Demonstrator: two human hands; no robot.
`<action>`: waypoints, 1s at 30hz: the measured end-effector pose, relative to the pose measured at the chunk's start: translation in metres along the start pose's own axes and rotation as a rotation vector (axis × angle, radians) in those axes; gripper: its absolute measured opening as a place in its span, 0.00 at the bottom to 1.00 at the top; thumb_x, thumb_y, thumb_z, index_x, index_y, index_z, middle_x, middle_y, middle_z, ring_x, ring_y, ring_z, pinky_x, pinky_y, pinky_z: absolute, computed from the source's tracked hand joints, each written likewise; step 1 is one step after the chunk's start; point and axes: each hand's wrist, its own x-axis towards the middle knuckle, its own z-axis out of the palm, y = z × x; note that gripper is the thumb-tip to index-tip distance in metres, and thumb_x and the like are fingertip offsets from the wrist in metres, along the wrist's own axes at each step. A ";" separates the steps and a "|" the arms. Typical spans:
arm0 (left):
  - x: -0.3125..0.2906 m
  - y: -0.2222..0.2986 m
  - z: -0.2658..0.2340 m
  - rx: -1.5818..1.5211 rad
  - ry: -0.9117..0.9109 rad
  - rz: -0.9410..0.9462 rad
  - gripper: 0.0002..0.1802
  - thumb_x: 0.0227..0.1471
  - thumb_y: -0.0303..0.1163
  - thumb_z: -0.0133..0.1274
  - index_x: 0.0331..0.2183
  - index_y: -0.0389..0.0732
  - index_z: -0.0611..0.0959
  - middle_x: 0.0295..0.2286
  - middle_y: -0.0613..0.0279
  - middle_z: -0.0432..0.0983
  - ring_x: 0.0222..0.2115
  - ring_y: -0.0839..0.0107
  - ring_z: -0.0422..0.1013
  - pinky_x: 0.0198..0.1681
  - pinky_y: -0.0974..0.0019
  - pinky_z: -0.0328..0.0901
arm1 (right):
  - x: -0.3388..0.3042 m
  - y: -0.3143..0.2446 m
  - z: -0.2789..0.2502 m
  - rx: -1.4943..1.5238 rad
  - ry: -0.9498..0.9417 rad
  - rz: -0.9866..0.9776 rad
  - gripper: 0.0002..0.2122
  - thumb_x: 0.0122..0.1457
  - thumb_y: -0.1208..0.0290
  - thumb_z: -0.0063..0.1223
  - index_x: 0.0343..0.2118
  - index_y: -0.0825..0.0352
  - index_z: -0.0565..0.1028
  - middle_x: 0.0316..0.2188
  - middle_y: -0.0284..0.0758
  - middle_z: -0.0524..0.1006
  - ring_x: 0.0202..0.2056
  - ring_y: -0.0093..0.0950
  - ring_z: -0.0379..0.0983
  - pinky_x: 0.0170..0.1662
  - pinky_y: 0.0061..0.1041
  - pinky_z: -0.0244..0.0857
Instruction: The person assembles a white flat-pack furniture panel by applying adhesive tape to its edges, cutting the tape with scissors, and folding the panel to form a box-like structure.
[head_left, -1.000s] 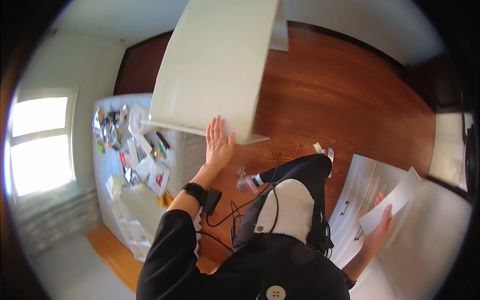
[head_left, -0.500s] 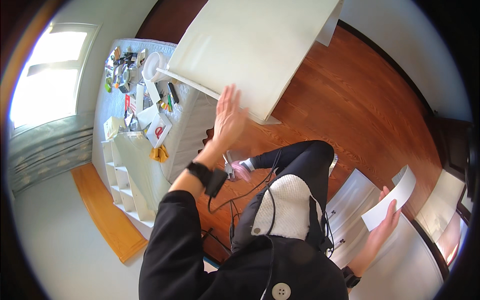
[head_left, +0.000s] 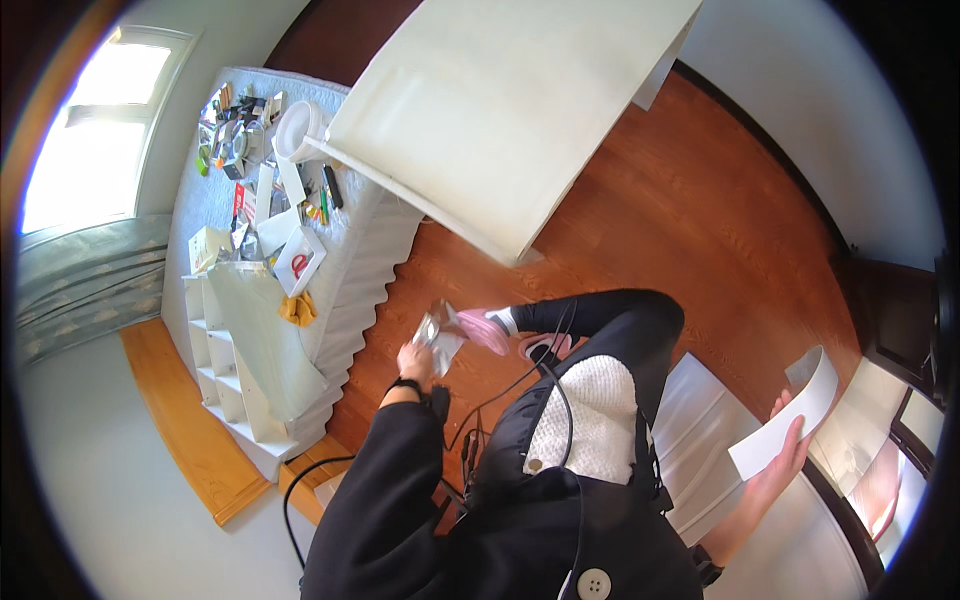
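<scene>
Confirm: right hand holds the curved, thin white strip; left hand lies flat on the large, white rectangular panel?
Left-hand part is wrong. The head view shows the left hand down at the shiny, crinkled, silvery packet, off the large, white rectangular panel. The right hand does hold the curved, thin white strip.

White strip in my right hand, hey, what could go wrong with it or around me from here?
The white strip is bent, its far end curling past your right hand, so squeezing harder might crease it. The black cables beside your legs could snag if you shift. The shiny packet at your left hand is close to the pink shoe, so it might get stepped on.
</scene>
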 end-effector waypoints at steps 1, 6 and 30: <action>-0.005 -0.006 0.011 -0.158 -0.192 -0.210 0.15 0.55 0.39 0.50 0.35 0.46 0.89 0.41 0.55 0.82 0.45 0.60 0.77 0.46 0.58 0.72 | 0.000 0.000 0.000 0.001 0.015 0.012 0.24 0.70 0.63 0.43 0.61 0.76 0.61 0.53 0.50 0.74 0.56 0.38 0.70 0.64 0.35 0.61; -0.016 -0.053 0.063 -0.598 -0.368 -0.070 0.17 0.50 0.43 0.56 0.39 0.45 0.89 0.42 0.46 0.81 0.46 0.52 0.76 0.48 0.56 0.70 | -0.002 -0.001 0.005 0.041 0.036 0.038 0.23 0.70 0.64 0.43 0.61 0.75 0.61 0.54 0.49 0.73 0.54 0.37 0.72 0.63 0.34 0.63; 0.051 -0.091 -0.020 -1.408 1.147 -0.973 0.24 0.63 0.45 0.45 0.38 0.31 0.82 0.34 0.47 0.82 0.35 0.52 0.77 0.41 0.54 0.68 | 0.124 0.038 0.035 -0.070 -0.178 -0.440 0.21 0.67 0.72 0.45 0.62 0.65 0.68 0.40 0.27 0.75 0.39 0.18 0.67 0.47 0.22 0.65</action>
